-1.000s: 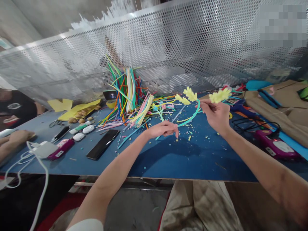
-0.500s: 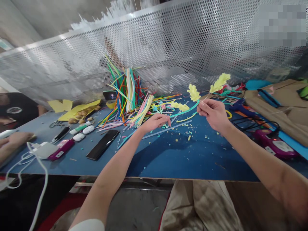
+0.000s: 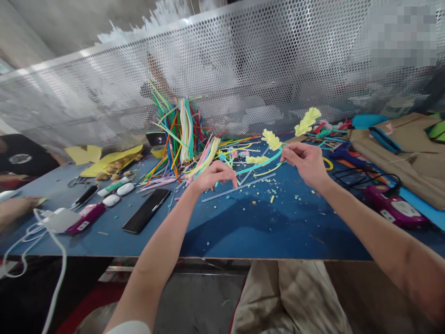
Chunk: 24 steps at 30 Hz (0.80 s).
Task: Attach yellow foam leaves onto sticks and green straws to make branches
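Note:
Two fuzzy yellow leaf shapes, a left one [image 3: 271,139] and a right one [image 3: 308,121], rise from my right hand [image 3: 301,160], whose fingers pinch their thin stems. A teal pipe cleaner [image 3: 262,166] curves from those fingertips toward my left hand [image 3: 219,175]. The left fingers are pressed together around the teal pipe cleaner's other end. Behind the teal strand lies another yellow fuzzy piece [image 3: 256,159]. A pale blue-grey pipe cleaner [image 3: 222,194] rests on the blue table [image 3: 236,236] just in front of my left hand.
A large bundle of coloured pipe cleaners [image 3: 186,130] stands behind my left hand. A black phone [image 3: 148,211] and a purple power strip [image 3: 86,218] lie left. On the right are a purple device [image 3: 396,206] and brown paper [image 3: 413,153]. Another person's hand [image 3: 19,208] shows far left.
Both hands have shifted slightly left, with the teal pipe cleaner still between them. The yellow leaf shapes have moved left with my right hand.

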Motion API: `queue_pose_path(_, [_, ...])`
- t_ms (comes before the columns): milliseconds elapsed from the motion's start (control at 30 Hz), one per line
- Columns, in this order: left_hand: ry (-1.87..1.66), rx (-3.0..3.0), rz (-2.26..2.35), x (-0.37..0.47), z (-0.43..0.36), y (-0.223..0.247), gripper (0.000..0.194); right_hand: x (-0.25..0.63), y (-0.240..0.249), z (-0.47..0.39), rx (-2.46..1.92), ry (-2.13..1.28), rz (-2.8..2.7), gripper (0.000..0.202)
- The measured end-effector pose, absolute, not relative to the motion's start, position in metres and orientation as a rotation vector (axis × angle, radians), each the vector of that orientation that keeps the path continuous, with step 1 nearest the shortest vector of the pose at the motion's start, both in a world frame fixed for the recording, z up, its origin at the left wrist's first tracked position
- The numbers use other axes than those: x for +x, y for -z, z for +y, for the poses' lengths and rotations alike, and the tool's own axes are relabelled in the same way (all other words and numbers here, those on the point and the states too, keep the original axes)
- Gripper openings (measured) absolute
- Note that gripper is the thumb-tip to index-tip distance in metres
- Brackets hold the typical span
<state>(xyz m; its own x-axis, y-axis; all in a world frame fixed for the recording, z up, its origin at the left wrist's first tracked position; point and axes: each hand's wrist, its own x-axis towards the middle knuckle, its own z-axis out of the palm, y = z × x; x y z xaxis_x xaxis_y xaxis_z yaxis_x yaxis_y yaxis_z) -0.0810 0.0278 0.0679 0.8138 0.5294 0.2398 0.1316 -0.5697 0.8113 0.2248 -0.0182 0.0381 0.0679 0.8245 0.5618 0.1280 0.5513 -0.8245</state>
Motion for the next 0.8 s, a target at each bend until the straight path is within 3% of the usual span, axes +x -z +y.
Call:
queue_pose_path(133, [-0.651,2.071,0.508,-0.088,0.035,-0.063,0.042,0.227,-0.036,-0.017,-0.76,-0.855,-1.457,0.029])
queue_pose_path(400, [-0.662,1.964,0.454,-0.095,0.037,-0.064,0.041,0.226,-0.039,-0.02,-0.814,-0.808,-1.554,0.022])
queue_pose_path(633, [-0.415,2.154,0.63,-0.085,0.035,-0.068,0.043,0.232,-0.034,-0.024,-0.571,-1.314,-1.496,0.028])
queue_pose_path(800, [-0.534,2.249,0.733,-0.082,0.034,-0.069,0.046,0.235,-0.034,-0.028,-0.538,-1.612,-1.861,0.024])
